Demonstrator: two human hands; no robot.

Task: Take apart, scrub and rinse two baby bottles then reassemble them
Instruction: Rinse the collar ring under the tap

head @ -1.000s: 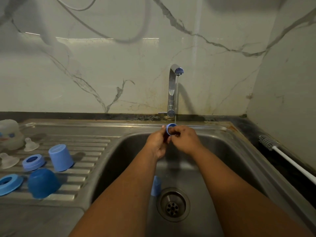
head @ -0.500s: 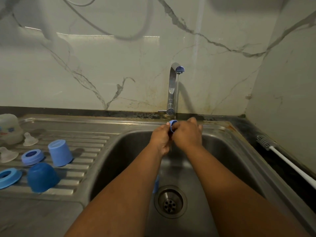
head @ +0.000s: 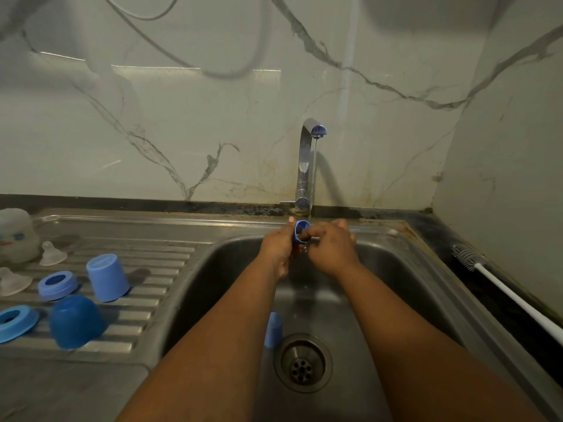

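Marble-veined wall panels rise behind a stainless steel sink (head: 426, 269) whose chrome tap (head: 304, 166) runs a thin stream of water at centre frame. Right under that stream, both hands meet over the basin: the left hand (head: 278, 249) pinches a small blue plastic screw ring (head: 300, 231) by its outer wall, while the right hand (head: 330, 249) hooks a finger into the ring's opening, apparently rubbing the inside. Each grip is narrow and closed on the ring.

The ring looks light, stiff and thin-walled, and wet plastic of this kind is likely slippery. Holding it across the ribbed outer band with thumb and fingers seems the safest hold, as a loose pinch could let it drop into the basin.

Lower in the basin, beside the drain (head: 303, 362), a pale blue plastic cap (head: 273, 330) lies partly hidden by the left forearm. On the ridged steel draining board at left stand a light blue upturned cap (head: 107, 277), a dark blue domed cap (head: 76, 321), a blue collar ring (head: 57, 284), a flatter blue ring (head: 15, 322), two clear silicone teats (head: 51, 254) (head: 12, 280) and a frosted bottle body (head: 16, 234). A white-handled bottle brush (head: 502, 289) rests on the dark desk at right.
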